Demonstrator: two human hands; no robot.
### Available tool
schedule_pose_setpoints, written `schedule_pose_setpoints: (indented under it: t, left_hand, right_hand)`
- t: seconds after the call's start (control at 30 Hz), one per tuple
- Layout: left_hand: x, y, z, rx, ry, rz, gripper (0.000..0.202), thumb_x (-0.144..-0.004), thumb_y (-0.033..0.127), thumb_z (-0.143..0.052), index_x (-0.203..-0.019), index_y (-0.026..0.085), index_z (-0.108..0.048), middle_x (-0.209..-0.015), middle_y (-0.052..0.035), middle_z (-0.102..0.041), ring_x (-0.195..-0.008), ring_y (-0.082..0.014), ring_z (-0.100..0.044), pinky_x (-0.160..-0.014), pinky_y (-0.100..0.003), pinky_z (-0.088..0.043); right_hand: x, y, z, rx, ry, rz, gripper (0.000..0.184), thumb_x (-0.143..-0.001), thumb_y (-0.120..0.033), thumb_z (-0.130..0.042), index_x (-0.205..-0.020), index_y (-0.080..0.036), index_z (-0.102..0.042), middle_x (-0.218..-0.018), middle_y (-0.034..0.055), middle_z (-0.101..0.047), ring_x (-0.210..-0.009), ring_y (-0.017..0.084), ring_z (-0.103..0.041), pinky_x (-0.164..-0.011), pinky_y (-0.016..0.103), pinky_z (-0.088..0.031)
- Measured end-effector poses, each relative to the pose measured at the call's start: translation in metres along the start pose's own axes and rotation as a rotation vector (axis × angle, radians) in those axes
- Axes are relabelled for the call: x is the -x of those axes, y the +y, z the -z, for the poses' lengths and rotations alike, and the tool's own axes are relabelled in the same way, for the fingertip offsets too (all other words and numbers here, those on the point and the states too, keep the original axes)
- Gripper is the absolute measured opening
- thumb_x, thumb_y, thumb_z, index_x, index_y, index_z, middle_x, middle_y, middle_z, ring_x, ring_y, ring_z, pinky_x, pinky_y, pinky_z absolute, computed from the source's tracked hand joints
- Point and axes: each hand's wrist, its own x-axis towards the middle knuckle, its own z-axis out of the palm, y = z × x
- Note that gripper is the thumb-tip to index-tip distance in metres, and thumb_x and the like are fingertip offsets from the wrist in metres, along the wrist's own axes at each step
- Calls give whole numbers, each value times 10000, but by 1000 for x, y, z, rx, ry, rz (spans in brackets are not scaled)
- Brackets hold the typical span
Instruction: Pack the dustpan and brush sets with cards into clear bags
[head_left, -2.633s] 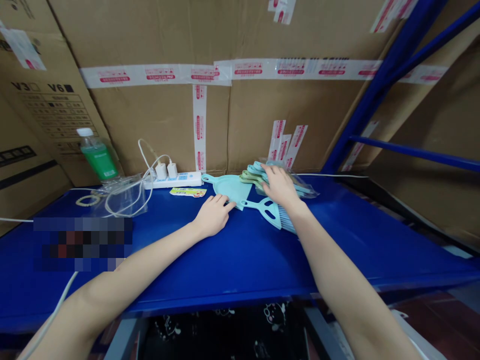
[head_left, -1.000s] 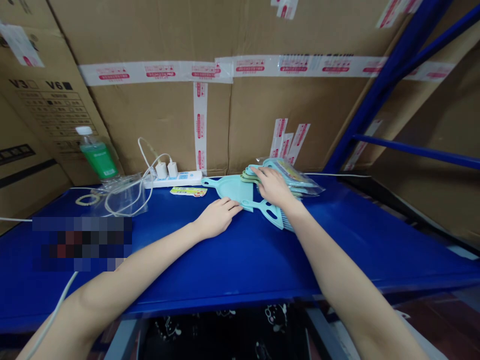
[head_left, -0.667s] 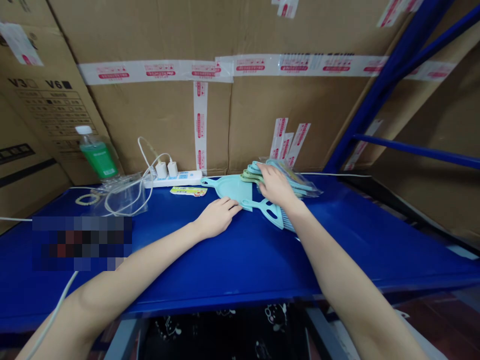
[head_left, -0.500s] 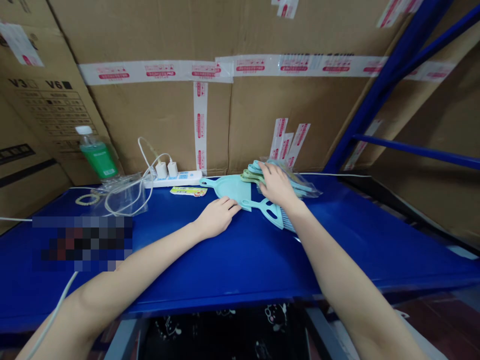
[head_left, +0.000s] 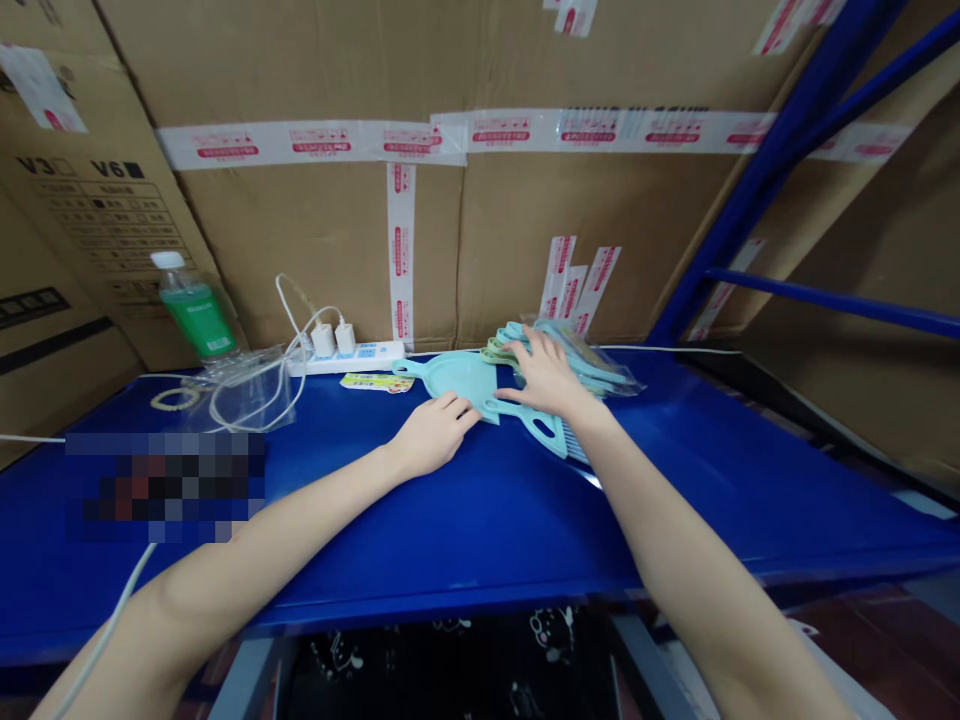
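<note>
A light blue dustpan (head_left: 456, 374) lies on the blue tabletop with its handle to the left. My left hand (head_left: 433, 436) is at its near edge, fingers closed together against the rim; the grip is partly hidden. To the right is a matching small brush (head_left: 541, 428), its handle end by the dustpan's corner and its bristles partly behind my right forearm. My right hand (head_left: 551, 378) rests over a pile of blue and green handled pieces (head_left: 592, 368), some in clear plastic, with thumb and fingers spread. The thumb is close to the brush handle.
Behind the dustpan sits a white power strip (head_left: 379, 355) with two plugged-in chargers and looping cables. A colourful packet (head_left: 375, 383) lies before it. At left are a green-labelled bottle (head_left: 199, 310), plastic bags (head_left: 255, 390) and a beaded ring (head_left: 175, 399). Cardboard (head_left: 315, 240) walls the back.
The dustpan has shifted slightly left. My right hand has moved a little left and its fingers have spread wider. My left hand is nearly still.
</note>
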Motion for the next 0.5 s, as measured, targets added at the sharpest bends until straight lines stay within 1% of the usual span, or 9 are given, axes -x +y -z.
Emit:
schedule_pose_setpoints:
  t: [0.07, 0.13, 0.27, 0.43, 0.5]
  left_hand:
    - [0, 0, 0, -6, -3, -3, 286, -833, 62, -421, -1069, 142, -562, -1005, -82, -608, -931, -218, -533, -779, -327, -479]
    - [0, 0, 0, -7, -3, -5, 283, -836, 66, -424, -1073, 139, -560, -1007, -82, -608, -923, -218, -533, -778, -326, -479]
    - [0, -1, 0, -7, 4, -3, 281, -841, 66, -421, -1074, 143, -557, -999, -79, -607, -921, -215, -529, -780, -323, -477]
    - [1, -1, -2, -23, 16, -9, 265, -846, 72, -425, -1066, 143, -556, -981, -77, -605, -916, -212, -530, -773, -317, -476]
    - [1, -1, -3, -31, 25, -13, 253, -847, 73, -428, -1053, 142, -558, -965, -76, -603, -907, -210, -530, -760, -314, -476]
  right_hand:
    - [0, -1, 1, -3, -33, 16, 519, -668, -488, -691, -1073, -184, -577, -1376, 212, -398, -1261, 435, -355, -958, 610, -318]
    - [0, -1, 3, -10, -64, 25, 445, -668, -476, -700, -993, -186, -607, -1381, 210, -396, -1270, 436, -345, -964, 617, -310]
    - [1, 0, 5, -33, -118, 38, 342, -671, -443, -710, -895, -197, -631, -1395, 195, -388, -1291, 430, -318, -977, 631, -288]
    - [2, 1, 4, -56, -155, 51, 380, -672, -505, -683, -888, -197, -630, -1430, 177, -348, -1316, 445, -259, -989, 669, -227]
    - [2, 1, 4, -50, -174, 37, 413, -677, -519, -672, -913, -183, -625, -1451, 194, -310, -1327, 452, -227, -1003, 661, -210]
